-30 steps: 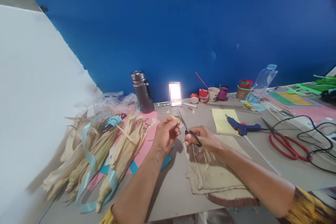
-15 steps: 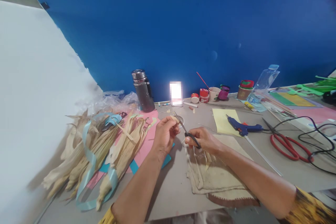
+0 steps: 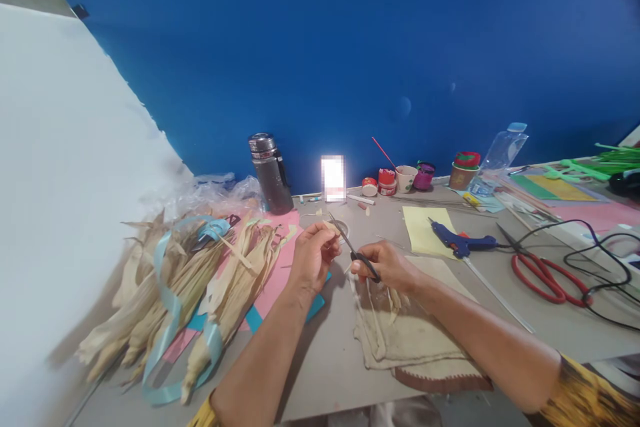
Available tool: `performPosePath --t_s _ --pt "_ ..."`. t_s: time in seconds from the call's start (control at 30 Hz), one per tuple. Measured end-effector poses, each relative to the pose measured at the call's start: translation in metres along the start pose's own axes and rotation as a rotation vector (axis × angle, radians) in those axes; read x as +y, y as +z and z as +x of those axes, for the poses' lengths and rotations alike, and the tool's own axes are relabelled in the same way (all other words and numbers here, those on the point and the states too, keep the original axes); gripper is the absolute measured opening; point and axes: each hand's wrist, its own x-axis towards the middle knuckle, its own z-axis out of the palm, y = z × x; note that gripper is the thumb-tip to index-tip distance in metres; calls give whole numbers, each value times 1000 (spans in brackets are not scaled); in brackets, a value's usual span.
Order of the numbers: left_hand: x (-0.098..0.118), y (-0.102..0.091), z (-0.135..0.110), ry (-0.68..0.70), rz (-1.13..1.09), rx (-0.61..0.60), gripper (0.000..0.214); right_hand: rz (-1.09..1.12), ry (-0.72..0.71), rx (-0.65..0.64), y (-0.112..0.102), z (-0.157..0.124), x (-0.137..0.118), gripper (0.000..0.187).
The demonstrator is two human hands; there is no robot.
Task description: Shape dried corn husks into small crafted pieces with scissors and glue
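Over the middle of the table, my left hand (image 3: 313,257) is closed, pinching a small pale piece of dried corn husk (image 3: 330,227) between thumb and fingers. Black-handled scissors (image 3: 368,267) sit in my right hand (image 3: 393,265), its fingers around the handles. Their blades point up and away, right beside the husk piece; whether they touch it I cannot tell. Beneath my right hand lies a folded beige cloth (image 3: 420,327) with husk scraps on it. To the left of my left arm is a pile of dried corn husks (image 3: 150,287) with a light blue ribbon (image 3: 173,303) across it.
A dark flask (image 3: 271,180) stands at the back by the blue wall. Paint jars (image 3: 387,181) and a paper cup (image 3: 406,179) line the wall. On the right lie a blue glue gun (image 3: 460,240), red-handled scissors (image 3: 543,280) and a black cord (image 3: 575,257). Pink paper (image 3: 273,280) lies left.
The whole view has shifted very slightly. Both hands keep almost the same pose, with the husk piece and the scissors still in them.
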Motion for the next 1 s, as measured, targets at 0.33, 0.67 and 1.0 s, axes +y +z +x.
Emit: performPosePath --t_s 0.33,0.67,1.0 --pt "1 2 0 21 8 20 15 -30 -16 -19 0 -1 -1 55" --pt "0 1 0 18 19 24 13 -38 -6 -26 -1 -1 0 54" --pt "0 0 2 8 20 35 17 -17 13 7 1 2 0 52"
